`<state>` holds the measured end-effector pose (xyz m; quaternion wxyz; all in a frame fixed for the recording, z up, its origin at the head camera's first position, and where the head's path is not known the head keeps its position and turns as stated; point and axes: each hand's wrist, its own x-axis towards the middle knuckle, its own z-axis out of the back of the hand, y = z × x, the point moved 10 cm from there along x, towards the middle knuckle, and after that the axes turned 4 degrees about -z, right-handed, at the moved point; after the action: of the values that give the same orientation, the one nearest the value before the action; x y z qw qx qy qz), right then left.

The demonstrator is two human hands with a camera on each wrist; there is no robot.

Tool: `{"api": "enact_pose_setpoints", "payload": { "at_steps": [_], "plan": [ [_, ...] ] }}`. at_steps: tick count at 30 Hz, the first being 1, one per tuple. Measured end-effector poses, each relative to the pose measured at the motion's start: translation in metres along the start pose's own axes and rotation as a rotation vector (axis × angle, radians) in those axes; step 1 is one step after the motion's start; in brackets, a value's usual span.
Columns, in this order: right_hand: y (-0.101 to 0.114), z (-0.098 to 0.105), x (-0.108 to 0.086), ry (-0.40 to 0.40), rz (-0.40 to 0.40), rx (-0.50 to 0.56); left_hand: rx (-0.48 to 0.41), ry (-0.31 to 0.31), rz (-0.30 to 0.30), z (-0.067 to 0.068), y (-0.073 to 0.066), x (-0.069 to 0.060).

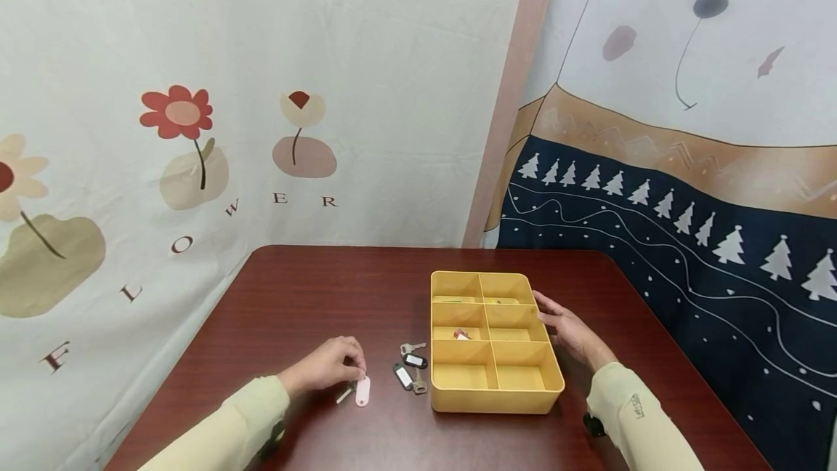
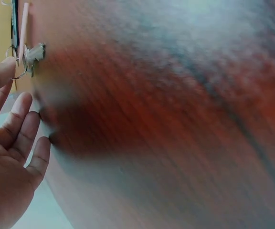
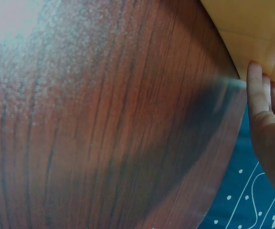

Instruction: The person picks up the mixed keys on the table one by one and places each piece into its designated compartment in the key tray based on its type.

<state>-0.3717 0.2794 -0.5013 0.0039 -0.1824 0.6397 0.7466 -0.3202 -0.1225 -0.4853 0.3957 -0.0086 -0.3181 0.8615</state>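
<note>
My left hand is low over the table, left of the box, its thumb and finger pinching the metal ring of a key with a pink tag. The pink tag and the key extend from the fingertips toward the table's front. In the left wrist view the ring sits at the fingertips, beside the key. My right hand rests its extended fingers against the right wall of a yellow six-compartment box; the right wrist view shows the fingertips touching that wall.
Two keys with black-framed tags lie between the left hand and the box: one key behind, the other nearer. A small red and white item lies in the box's left middle compartment. Printed curtains hang behind the dark red table.
</note>
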Motion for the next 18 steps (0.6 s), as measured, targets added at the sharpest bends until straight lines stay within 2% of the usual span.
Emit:
{"api": "enact_pose_setpoints", "payload": {
  "at_steps": [4, 9, 18],
  "plan": [
    [0.0, 0.0, 0.0, -0.003, 0.003, -0.004, -0.05, -0.027, 0.037, 0.008, 0.0, 0.004],
    [0.0, 0.001, 0.0, -0.007, 0.003, 0.003, -0.122, -0.089, 0.079, 0.021, -0.002, 0.012],
    [-0.001, 0.0, -0.001, -0.002, 0.002, 0.003, -0.206, -0.194, 0.121, 0.041, -0.011, 0.027]
  ]
}}
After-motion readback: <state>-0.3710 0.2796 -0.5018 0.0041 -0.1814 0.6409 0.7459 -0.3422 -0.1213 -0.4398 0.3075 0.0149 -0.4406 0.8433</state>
